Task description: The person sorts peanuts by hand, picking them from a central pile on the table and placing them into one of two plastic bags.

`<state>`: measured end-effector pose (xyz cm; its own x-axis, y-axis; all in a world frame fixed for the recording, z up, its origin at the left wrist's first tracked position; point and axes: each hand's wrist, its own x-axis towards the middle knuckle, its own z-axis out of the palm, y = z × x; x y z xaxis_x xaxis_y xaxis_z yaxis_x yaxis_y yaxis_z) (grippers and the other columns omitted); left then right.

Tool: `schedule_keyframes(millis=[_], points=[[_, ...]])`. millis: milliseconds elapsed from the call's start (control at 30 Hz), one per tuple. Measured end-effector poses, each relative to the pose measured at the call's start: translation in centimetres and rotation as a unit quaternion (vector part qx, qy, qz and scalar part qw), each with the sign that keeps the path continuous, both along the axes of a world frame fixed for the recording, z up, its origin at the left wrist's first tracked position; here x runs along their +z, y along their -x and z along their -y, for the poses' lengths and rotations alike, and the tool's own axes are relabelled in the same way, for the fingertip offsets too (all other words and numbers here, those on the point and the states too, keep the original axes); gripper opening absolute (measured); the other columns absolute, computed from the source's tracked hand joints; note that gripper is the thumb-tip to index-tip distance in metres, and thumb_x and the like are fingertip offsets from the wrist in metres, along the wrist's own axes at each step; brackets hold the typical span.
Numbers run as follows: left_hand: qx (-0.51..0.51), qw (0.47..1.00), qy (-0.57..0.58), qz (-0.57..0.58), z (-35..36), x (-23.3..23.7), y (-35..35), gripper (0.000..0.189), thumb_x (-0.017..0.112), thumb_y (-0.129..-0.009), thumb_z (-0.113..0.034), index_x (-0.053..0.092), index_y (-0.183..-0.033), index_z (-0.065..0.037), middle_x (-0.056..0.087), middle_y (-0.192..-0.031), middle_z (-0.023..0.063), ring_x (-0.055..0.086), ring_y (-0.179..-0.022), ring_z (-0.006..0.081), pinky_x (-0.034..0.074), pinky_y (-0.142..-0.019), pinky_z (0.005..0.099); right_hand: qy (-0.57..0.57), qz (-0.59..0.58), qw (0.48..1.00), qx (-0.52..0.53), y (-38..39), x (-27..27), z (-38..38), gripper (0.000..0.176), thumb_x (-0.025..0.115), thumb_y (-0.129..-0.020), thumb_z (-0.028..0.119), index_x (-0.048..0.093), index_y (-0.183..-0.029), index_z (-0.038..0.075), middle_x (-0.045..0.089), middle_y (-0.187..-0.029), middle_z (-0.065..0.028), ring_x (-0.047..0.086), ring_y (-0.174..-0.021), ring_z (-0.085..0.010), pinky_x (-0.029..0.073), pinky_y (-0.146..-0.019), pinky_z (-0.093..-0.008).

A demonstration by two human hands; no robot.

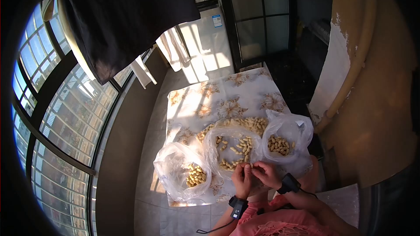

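Observation:
My left hand [243, 179] and my right hand [267, 175] meet at the near rim of the middle plastic bag [211, 148]. Thumbs and fingertips are pinched together around a small pale thing that looks like a peanut, mostly hidden by the fingers. Inside that open bag, unshelled peanuts [245, 146] lie scattered. To the left, another clear bag [168, 170] holds a small heap of peanuts [195, 175]. A third bag [302, 124] on the right contains more peanuts [278, 145].
A long pile of loose peanuts [258, 124] runs behind the middle bag on a flower-patterned tablecloth [218, 89]. Dark cloth [131, 22] hangs at upper left beside the barred window [74, 109]. A pale fridge [205, 39] and a glazed door [258, 22] stand beyond the table.

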<state>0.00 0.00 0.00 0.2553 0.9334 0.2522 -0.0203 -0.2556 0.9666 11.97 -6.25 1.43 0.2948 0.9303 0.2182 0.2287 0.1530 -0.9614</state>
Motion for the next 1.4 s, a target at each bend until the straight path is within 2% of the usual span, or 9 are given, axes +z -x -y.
schedule_keyframes(millis=[100,167,600,667,867,967,1200,1267,1400], points=[[-0.006,1.000,-0.007,0.003,0.4,0.4,-0.2,0.015,0.062,-0.098,-0.017,0.065,-0.095,-0.002,0.067,-0.079,0.0103,0.062,-0.071,0.0185,0.051,-0.068,0.0319,0.004,0.005,1.000,-0.008,-0.1,0.1,0.3,0.015,0.067,-0.094,0.014,0.063,-0.099,0.001,0.066,-0.083,-0.0100,0.063,-0.072,-0.0173,0.050,-0.067,-0.0303],[-0.023,0.999,-0.009,0.024,0.5,0.4,-0.4,0.014,0.060,-0.100,-0.013,0.062,-0.097,0.001,0.063,-0.080,0.0016,0.055,-0.075,0.0071,0.047,-0.068,0.0238,-0.008,-0.001,1.000,-0.008,-0.2,0.0,0.3,0.014,0.067,-0.093,0.014,0.063,-0.099,0.001,0.067,-0.083,-0.0103,0.063,-0.072,-0.0175,0.050,-0.067,-0.0310],[-0.046,0.998,0.021,0.022,0.4,0.8,-0.1,0.013,0.063,-0.097,-0.011,0.063,-0.100,0.001,0.066,-0.084,0.0024,0.059,-0.077,0.0065,0.049,-0.070,0.0225,-0.014,-0.003,1.000,-0.014,0.1,-0.1,0.0,0.014,0.066,-0.094,0.014,0.063,-0.098,0.001,0.067,-0.082,-0.0108,0.062,-0.072,-0.0180,0.049,-0.068,-0.0319],[-0.023,0.999,-0.002,0.023,0.5,1.1,-0.2,0.017,0.066,-0.095,-0.017,0.068,-0.098,0.000,0.069,-0.080,0.0089,0.063,-0.072,0.0141,0.051,-0.067,0.0286,-0.019,-0.012,1.000,-0.015,0.1,-0.3,0.0,0.013,0.066,-0.094,0.013,0.063,-0.098,0.001,0.066,-0.081,-0.0105,0.061,-0.071,-0.0171,0.049,-0.067,-0.0314],[-0.030,0.999,-0.036,0.002,0.2,1.0,0.0,0.017,0.063,-0.095,-0.015,0.070,-0.101,0.000,0.071,-0.087,0.0132,0.068,-0.079,0.0221,0.052,-0.073,0.0328,-0.015,-0.022,1.000,-0.015,0.1,0.0,0.1,0.012,0.065,-0.094,0.012,0.062,-0.097,0.001,0.063,-0.079,-0.0093,0.058,-0.069,-0.0152,0.047,-0.064,-0.0306],[-0.034,0.999,-0.024,-0.003,0.3,1.0,0.0,0.017,0.063,-0.094,-0.015,0.070,-0.101,0.000,0.071,-0.088,0.0136,0.068,-0.080,0.0232,0.053,-0.073,0.0336,-0.009,-0.033,0.999,-0.004,0.0,0.0,0.1,0.012,0.065,-0.095,0.012,0.062,-0.097,0.001,0.063,-0.079,-0.0088,0.057,-0.070,-0.0142,0.046,-0.064,-0.0304],[-0.032,0.999,-0.019,-0.004,0.3,1.1,0.0,0.017,0.063,-0.094,-0.015,0.070,-0.100,-0.001,0.070,-0.086,0.0132,0.068,-0.078,0.0229,0.052,-0.072,0.0335,-0.015,-0.026,1.000,-0.005,-0.1,-0.5,0.0,0.012,0.066,-0.094,0.012,0.062,-0.097,0.001,0.062,-0.078,-0.0089,0.056,-0.069,-0.0140,0.047,-0.064,-0.0303],[-0.039,0.999,-0.023,-0.004,0.3,1.1,0.1,0.017,0.061,-0.097,-0.011,0.069,-0.101,0.003,0.071,-0.086,0.0070,0.062,-0.079,0.0111,0.051,-0.074,0.0266,-0.017,-0.006,1.000,-0.011,-0.1,-0.7,0.0,0.014,0.067,-0.093,0.013,0.062,-0.096,0.001,0.062,-0.077,-0.0094,0.057,-0.069,-0.0143,0.047,-0.064,-0.0304],[-0.034,0.999,-0.022,0.002,0.3,0.9,0.0,0.016,0.062,-0.096,-0.011,0.068,-0.101,0.003,0.071,-0.086,0.0067,0.062,-0.079,0.0108,0.050,-0.074,0.0265,-0.016,-0.001,1.000,-0.011,0.0,-0.7,0.0,0.014,0.068,-0.092,0.014,0.062,-0.096,0.002,0.062,-0.077,-0.0098,0.058,-0.069,-0.0146,0.048,-0.064,-0.0306]])
